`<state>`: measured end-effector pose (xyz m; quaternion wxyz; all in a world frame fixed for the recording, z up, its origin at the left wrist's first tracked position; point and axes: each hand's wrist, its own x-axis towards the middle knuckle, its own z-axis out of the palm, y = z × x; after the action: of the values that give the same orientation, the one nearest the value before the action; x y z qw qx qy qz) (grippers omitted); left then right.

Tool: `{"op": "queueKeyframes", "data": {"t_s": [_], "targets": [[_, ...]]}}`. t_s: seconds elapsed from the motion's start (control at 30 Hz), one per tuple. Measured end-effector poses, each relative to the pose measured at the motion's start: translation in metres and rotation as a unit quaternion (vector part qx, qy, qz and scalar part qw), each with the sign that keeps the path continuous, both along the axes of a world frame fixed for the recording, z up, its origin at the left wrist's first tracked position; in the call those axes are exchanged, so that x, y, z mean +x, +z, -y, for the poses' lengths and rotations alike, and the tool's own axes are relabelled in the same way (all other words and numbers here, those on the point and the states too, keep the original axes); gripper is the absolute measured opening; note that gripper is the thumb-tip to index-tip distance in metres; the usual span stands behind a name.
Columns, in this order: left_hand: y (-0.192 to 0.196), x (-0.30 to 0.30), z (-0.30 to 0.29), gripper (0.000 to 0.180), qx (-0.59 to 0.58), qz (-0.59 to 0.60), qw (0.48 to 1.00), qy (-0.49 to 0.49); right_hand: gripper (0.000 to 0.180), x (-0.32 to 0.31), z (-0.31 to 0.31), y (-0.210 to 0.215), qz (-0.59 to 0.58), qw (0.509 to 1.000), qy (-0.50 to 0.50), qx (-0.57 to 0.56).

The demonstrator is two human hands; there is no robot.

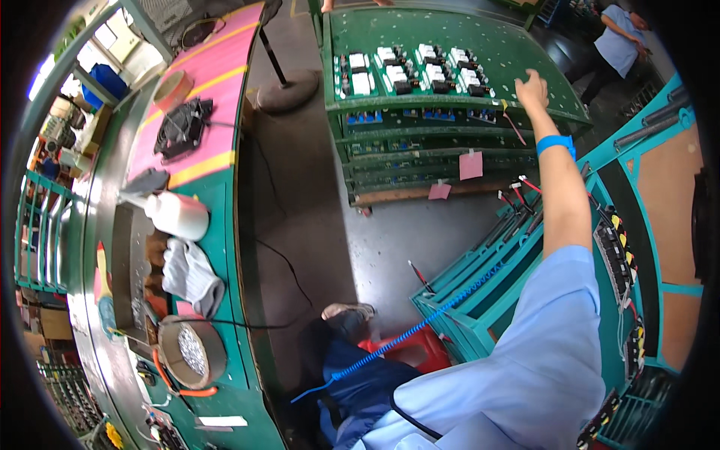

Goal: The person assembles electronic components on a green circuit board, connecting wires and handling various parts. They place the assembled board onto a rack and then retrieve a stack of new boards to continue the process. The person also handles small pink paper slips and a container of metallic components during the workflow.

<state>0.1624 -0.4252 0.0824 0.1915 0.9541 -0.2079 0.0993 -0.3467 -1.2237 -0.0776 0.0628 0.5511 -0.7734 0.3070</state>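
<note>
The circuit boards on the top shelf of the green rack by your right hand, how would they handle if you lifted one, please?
A circuit board probably stays stiff and light. Its raised parts look fragile, so edges seem safer. The right hand reaches beside it.

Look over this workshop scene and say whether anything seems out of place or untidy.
Mostly orderly: the circuit boards sit in neat rows on the green rack's top shelf, where the right hand reaches. The one untidy thing is a grey glove, lying crumpled on the workbench beside a white bottle on its side.

Matt green metal rack [450,112] holds glossy plastic circuit boards [420,67].
</note>
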Motion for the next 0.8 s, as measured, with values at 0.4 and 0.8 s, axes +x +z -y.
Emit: {"op": "queueKeyframes", "data": {"t_s": [0.4,0.8], "targets": [[-0.019,-0.051,-0.108,0.021,-0.075,-0.064,0.993,0.065,0.021,0.159,-0.033,0.029,0.044,0.919,0.388,-0.048],[-0.036,-0.114,-0.197,0.024,-0.101,-0.043,0.984,0.142,0.013,0.317,-0.268,0.051,0.066,0.690,0.718,-0.066]]}}
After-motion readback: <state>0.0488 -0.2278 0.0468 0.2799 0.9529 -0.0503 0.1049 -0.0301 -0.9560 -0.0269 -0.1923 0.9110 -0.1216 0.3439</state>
